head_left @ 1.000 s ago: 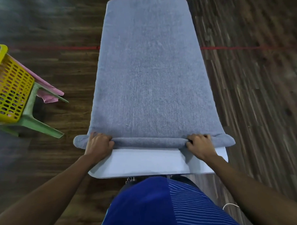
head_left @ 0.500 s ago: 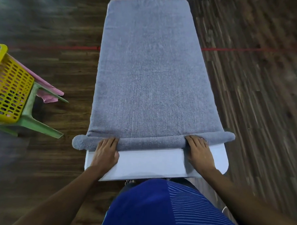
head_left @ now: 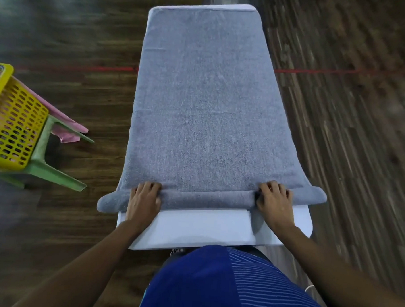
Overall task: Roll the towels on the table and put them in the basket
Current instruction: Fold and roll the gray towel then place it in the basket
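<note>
Both hands have gone from flat to curled: I see the left hand (head_left: pixel 143 200) and right hand (head_left: pixel 274 203) gripping the thin roll at the near end of the grey towel (head_left: pixel 206 107) on the table (head_left: pixel 205 230); most lies unrolled, so the basket (head_left: pixel 12 122) must wait

Colours and patterns noted.
The towel (head_left: pixel 205 111) is a plain slate grey, unpatterned; the table (head_left: pixel 205 230) white. The basket (head_left: pixel 14 126) is yellow with a grid of oval holes, the stool (head_left: pixel 56 174) pale green, the cloth (head_left: pixel 66 133) by it pink. The floor (head_left: pixel 348 136) is dark brown wood grain crossed by a thin red line (head_left: pixel 316 71). The shirt (head_left: pixel 237 282) is deep blue, part finely striped in lighter blue.
</note>
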